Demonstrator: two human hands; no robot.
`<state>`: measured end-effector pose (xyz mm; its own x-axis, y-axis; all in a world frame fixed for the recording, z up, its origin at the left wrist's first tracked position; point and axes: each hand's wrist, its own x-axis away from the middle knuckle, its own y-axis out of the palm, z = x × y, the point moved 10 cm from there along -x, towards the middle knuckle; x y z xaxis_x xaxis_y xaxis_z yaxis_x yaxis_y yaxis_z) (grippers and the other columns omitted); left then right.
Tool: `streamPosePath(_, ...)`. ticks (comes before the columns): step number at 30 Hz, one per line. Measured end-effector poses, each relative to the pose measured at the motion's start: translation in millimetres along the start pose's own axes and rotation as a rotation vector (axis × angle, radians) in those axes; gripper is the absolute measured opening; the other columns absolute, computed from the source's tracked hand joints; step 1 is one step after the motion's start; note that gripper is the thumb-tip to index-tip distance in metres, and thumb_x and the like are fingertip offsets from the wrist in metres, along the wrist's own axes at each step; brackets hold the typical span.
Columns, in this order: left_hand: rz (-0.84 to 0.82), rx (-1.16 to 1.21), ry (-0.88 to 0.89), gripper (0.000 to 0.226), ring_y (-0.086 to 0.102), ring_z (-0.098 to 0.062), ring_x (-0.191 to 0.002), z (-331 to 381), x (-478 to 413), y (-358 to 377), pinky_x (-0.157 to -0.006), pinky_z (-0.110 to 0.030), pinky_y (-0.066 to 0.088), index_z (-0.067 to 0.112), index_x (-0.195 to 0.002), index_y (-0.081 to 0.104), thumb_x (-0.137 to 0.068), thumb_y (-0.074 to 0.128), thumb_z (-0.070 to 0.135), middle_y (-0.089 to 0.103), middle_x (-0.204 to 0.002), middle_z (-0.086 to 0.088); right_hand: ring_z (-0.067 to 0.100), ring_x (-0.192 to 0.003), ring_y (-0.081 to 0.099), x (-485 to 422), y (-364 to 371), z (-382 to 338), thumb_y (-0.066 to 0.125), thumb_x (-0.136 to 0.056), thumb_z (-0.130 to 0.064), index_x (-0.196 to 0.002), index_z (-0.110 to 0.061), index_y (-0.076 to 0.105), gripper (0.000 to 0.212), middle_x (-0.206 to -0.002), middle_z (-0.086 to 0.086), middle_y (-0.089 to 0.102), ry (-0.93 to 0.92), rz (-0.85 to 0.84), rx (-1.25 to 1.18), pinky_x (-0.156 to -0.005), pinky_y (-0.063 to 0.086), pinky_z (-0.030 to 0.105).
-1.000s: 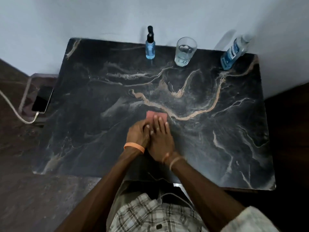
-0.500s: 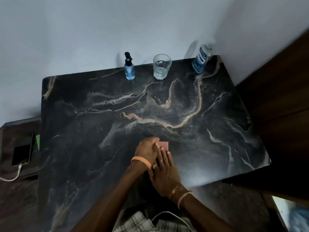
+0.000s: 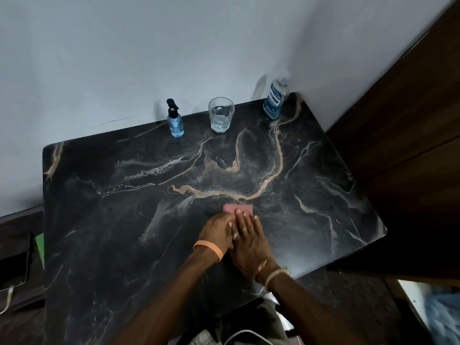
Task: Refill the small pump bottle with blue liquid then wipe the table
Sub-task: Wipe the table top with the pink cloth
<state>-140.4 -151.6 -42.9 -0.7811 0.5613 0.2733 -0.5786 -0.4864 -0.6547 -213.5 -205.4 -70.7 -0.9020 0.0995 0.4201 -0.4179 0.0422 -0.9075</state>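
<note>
With both hands, left point(image 3: 219, 229) and right point(image 3: 249, 239), laid flat on the pink cloth point(image 3: 238, 209) at mid-desk point(image 3: 99, 220), the refilled pump bottle point(image 3: 175, 120) by the wall could be toppled if wiped too far.

pink cloth point(image 3: 238, 209) mostly under hands point(image 3: 236, 235)

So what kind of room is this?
Probably a bedroom or living corner at home: a dark marble table against a plain wall, a mouthwash bottle, a drinking glass, and a charging phone.
</note>
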Motion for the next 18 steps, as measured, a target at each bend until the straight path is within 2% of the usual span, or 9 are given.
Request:
streamPosePath(1, -0.005, -0.013, 0.002, 0.028, 0.062, -0.024, -0.105, 0.7, -3.4, -1.1, -0.092, -0.025, 0.043, 0.014, -0.110, 0.069, -0.093, 0.048, 0.007, 0.068, -0.113, -0.007, 0.039, -0.151, -0.011, -13.2, -3.1, 14.7, 0.021, -0.104, -0.043, -0.157, -0.010, -0.007, 0.068, -0.164, 0.019, -0.010, 0.051, -0.035, 0.008, -0.121, -0.011, 0.056)
streamPosePath(3, -0.003, -0.045, 0.000, 0.028, 0.061, -0.025, -0.104, 2.0, -10.9, -4.2, -0.092, -0.032, 0.046, 0.013, -0.108, 0.069, -0.093, 0.046, 0.007, 0.068, -0.111, -0.007, 0.038, -0.151, -0.013, -22.6, -6.5, 28.7, 0.023, -0.104, -0.042, -0.158, -0.011, -0.008, 0.069, -0.164, 0.018, -0.015, 0.129, -0.047, -0.090, -0.122, -0.010, 0.055)
streamPosePath(6, 0.007, -0.072, 0.006, 0.028, 0.061, -0.029, -0.110, 6.3, -16.5, -5.0, -0.097, -0.033, 0.044, 0.009, -0.112, 0.067, -0.095, 0.045, 0.010, 0.067, -0.116, -0.012, 0.042, -0.148, 0.021, 0.7, -4.9, 3.2, 0.034, -0.097, -0.044, -0.155, -0.007, 0.026, 0.069, -0.160, 0.024, 0.021, 0.082, -0.004, -0.095, -0.120, 0.014, 0.059)
streamPosePath(7, 0.004, -0.085, 0.013, 0.029, 0.060, -0.029, -0.112, 8.6, -16.8, -3.5, -0.099, -0.033, 0.043, 0.008, -0.115, 0.066, -0.095, 0.045, 0.010, 0.066, -0.119, -0.013, 0.041, -0.146, 0.028, 11.5, -2.2, -5.0, 0.031, -0.095, -0.045, -0.152, -0.007, 0.034, 0.068, -0.158, 0.023, 0.029, 0.054, 0.019, -0.094, -0.118, 0.017, 0.057)
streamPosePath(9, -0.030, -0.084, 0.043, 0.029, 0.061, -0.027, -0.112, 14.8, -16.9, 4.3, -0.097, -0.029, 0.043, 0.009, -0.114, 0.067, -0.094, 0.046, 0.008, 0.067, -0.118, -0.011, 0.040, -0.151, 0.009, 16.7, 6.9, 0.1, 0.020, -0.099, -0.045, -0.157, -0.011, 0.018, 0.067, -0.163, 0.019, 0.011, -0.011, -0.034, -0.086, -0.118, 0.002, 0.055)
streamPosePath(11, -0.082, -0.079, 0.081, 0.027, 0.062, -0.027, -0.109, 19.0, -17.9, 15.2, -0.096, -0.028, 0.045, 0.010, -0.105, 0.069, -0.090, 0.048, 0.004, 0.069, -0.113, -0.010, 0.038, -0.151, -0.012, 2.8, 6.5, 32.5, 0.016, -0.104, -0.045, -0.159, -0.015, -0.001, 0.065, -0.164, 0.016, -0.010, 0.054, -0.064, -0.035, -0.120, -0.011, 0.057)
streamPosePath(14, -0.115, -0.134, 0.066, 0.035, 0.053, -0.024, -0.124, 16.6, -17.2, 26.6, -0.109, -0.029, 0.036, 0.011, -0.126, 0.062, -0.094, 0.047, 0.006, 0.061, -0.131, -0.008, 0.037, -0.152, -0.011, 4.4, 6.2, 77.1, 0.023, -0.104, -0.042, -0.159, -0.013, -0.006, 0.069, -0.164, 0.018, -0.014, 0.265, -0.072, -0.111, -0.121, -0.008, 0.054)
streamPosePath(15, -0.121, -0.156, 0.055, 0.037, 0.050, -0.022, -0.128, 14.3, -16.2, 28.9, -0.111, -0.028, 0.032, 0.011, -0.131, 0.059, -0.096, 0.046, 0.009, 0.058, -0.136, -0.008, 0.040, -0.152, -0.004, 12.9, 6.5, 74.4, 0.026, -0.102, -0.041, -0.159, -0.010, 0.001, 0.069, -0.164, 0.021, -0.007, 0.284, -0.046, -0.156, -0.122, -0.003, 0.055)
streamPosePath(18, -0.124, -0.160, 0.026, 0.037, 0.049, -0.022, -0.129, 8.0, -14.5, 32.6, -0.110, -0.028, 0.031, 0.011, -0.132, 0.057, -0.096, 0.045, 0.011, 0.056, -0.139, -0.008, 0.045, -0.139, 0.039, 43.3, 15.7, 27.9, 0.038, -0.090, -0.040, -0.145, -0.003, 0.048, 0.067, -0.152, 0.026, 0.038, 0.169, 0.029, -0.173, -0.114, 0.026, 0.059)
